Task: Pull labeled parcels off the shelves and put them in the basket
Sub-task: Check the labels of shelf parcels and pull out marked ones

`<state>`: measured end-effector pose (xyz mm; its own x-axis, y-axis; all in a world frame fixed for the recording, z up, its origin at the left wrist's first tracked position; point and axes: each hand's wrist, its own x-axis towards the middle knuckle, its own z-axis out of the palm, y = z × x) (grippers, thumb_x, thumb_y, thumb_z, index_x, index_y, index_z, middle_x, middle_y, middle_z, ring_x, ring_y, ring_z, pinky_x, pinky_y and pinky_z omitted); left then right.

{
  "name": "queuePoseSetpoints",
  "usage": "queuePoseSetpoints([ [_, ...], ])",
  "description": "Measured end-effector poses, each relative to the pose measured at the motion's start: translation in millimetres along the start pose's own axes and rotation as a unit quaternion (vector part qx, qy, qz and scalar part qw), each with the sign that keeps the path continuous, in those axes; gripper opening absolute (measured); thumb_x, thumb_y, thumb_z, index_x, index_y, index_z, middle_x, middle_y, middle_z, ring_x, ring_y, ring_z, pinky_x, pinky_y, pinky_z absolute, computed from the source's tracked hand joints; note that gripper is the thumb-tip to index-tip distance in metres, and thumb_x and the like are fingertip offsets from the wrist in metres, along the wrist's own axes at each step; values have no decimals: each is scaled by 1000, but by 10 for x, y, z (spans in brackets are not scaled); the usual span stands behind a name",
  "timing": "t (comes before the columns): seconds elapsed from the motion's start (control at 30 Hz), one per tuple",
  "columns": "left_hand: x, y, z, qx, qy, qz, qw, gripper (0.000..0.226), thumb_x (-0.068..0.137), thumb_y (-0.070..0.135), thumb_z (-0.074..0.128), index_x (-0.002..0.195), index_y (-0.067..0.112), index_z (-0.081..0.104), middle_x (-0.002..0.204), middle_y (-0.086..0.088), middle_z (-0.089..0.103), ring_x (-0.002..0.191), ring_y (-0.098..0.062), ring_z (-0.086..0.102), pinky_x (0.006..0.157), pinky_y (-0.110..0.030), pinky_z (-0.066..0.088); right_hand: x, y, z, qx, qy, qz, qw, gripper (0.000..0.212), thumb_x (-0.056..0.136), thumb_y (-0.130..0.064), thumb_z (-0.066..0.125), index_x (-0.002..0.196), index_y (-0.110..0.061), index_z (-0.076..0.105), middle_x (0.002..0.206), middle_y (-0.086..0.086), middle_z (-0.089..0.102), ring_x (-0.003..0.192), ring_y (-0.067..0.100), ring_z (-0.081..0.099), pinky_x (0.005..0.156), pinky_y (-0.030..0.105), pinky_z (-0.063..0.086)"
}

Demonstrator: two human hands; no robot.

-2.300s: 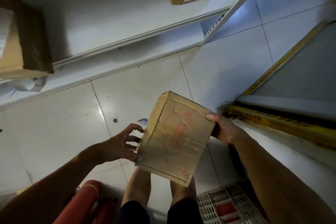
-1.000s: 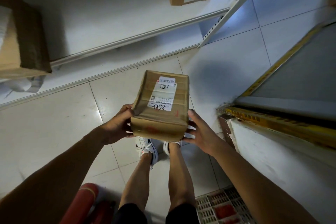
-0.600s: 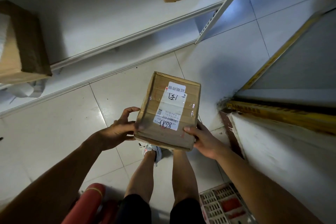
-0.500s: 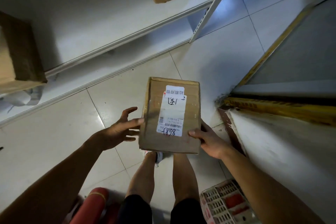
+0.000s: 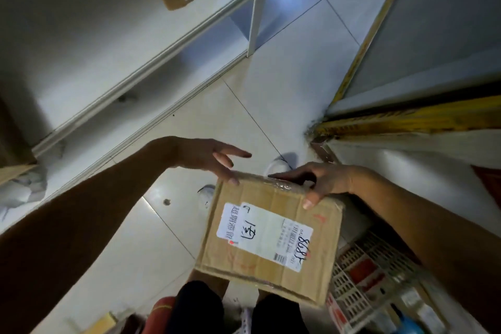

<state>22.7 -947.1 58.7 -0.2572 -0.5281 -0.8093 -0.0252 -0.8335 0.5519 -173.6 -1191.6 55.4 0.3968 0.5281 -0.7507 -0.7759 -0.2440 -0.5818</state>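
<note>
Right hand (image 5: 322, 182) pinches the labeled parcel (image 5: 271, 236) by its far edge, label up, above the basket (image 5: 360, 276); left hand (image 5: 214, 157), fingers spread, merely touches its corner.

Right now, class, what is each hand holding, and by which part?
The right hand grips the labeled parcel by its far edge; the left hand only touches its far corner.

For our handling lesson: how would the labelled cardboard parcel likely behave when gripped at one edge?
The parcel probably stays stiff: its faces look flat. It seems light, since the right hand pinches only its far edge. Glossy tape there might feel slippery.
</note>
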Motion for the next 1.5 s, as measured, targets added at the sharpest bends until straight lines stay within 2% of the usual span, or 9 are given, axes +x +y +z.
queuePoseSetpoints([
  [0.13, 46, 104, 140, 68, -68, -39, 995, 97, 48, 65, 79, 139, 45, 51, 129, 11, 65, 126, -14, 56, 110, -33, 40, -3, -45, 8, -18, -17, -2, 1000, 82, 58, -46, 79, 136, -47, 53, 129, -10, 68, 120, 11, 63, 102, 29, 50],
  [0.23, 30, -6, 182, 65, -47, -22, 997, 78, 52, 58, 85, 125, 54, 57, 123, 5, 63, 114, -14, 62, 111, -43, 43, 23, -5, 38, -35, 0, -12, 999, 73, 57, -51, 80, 127, -56, 58, 133, -12, 65, 124, 8, 60, 108, 35, 47],
  [0.43, -36, -499, 285, -49, 18, 17, 999, 77, 51, 50, 86, 124, 47, 63, 122, -6, 62, 112, -23, 64, 103, -41, 49, 53, 45, 158, 56, 166, -41, 984, 88, 59, -51, 86, 139, -53, 48, 138, -7, 62, 127, 3, 56, 107, 30, 45],
  [0.7, -148, -757, 457, -200, 56, 38, 977, 92, 48, 39, 89, 131, 18, 56, 111, -15, 72, 108, -37, 67, 83, -35, 59, -50, 541, 664, 297, 477, -71, 824, 96, 59, -65, 84, 145, -39, 49, 150, -3, 52, 130, 10, 53, 106, 30, 44],
  [0.87, -66, -580, 584, -201, 48, 45, 977, 102, 47, 51, 93, 126, 5, 49, 114, -16, 71, 111, -35, 67, 87, -40, 60, -70, 973, 1429, 611, 479, -131, 616, 78, 80, -78, 59, 141, -29, 57, 130, 4, 66, 128, 31, 58, 114, 55, 39],
  [0.93, -21, -512, 697, -211, 36, 39, 976, 117, 46, 53, 95, 134, -1, 38, 125, -20, 65, 117, -37, 64, 94, -45, 57, 0, 1064, 1821, 638, 431, -174, 614, 74, 81, -75, 60, 138, -29, 60, 136, 12, 63, 135, 35, 51, 117, 55, 34],
  [1.07, 82, -382, 975, -226, 12, 32, 974, 120, 47, 48, 97, 136, 0, 33, 128, -17, 65, 120, -35, 63, 93, -45, 58, 193, 1155, 2267, 627, 406, -209, 631, 111, 57, -55, 92, 150, -26, 39, 138, 10, 61, 127, 29, 59, 102, 48, 49],
  [1.33, 322, 92, 1451, 14, -52, -59, 997, 105, 37, 79, 85, 121, 32, 42, 130, -11, 60, 117, -31, 62, 103, -59, 48, 75, 1705, 2699, 653, 497, -169, 545, 112, 40, -64, 89, 138, -21, 57, 133, 18, 64, 125, 45, 56, 107, 66, 41],
  [1.5, 591, 435, 1875, 59, -67, -53, 995, 109, 38, 84, 80, 125, 32, 41, 129, -8, 62, 114, -31, 64, 102, -57, 50, -113, 2111, 3025, 656, 518, -181, 519, 107, 42, -63, 91, 135, -20, 59, 132, 17, 65, 123, 44, 58, 107, 67, 41],
])
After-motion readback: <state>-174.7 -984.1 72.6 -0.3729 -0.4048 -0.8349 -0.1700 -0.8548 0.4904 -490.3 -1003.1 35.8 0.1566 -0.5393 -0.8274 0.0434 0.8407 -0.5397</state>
